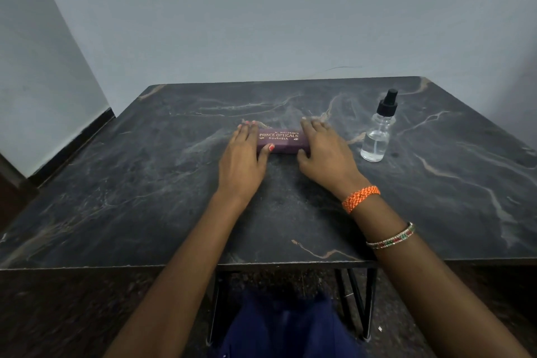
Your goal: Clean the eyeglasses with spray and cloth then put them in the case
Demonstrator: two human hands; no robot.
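A purple eyeglass case [280, 141] with gold lettering lies closed in the middle of the dark marble table [145, 183]. My left hand [242, 160] grips its left end, thumb on the front side and fingers over the back. My right hand [322, 151] grips its right end the same way. A clear spray bottle [377, 134] with a black pump top stands upright to the right of the case, apart from my right hand. No eyeglasses and no cloth show in view.
The table stands against a pale wall [261, 23]; its front edge [261, 264] is near my body. Black metal legs [369, 299] show under the front edge. A dark skirting runs along the left wall.
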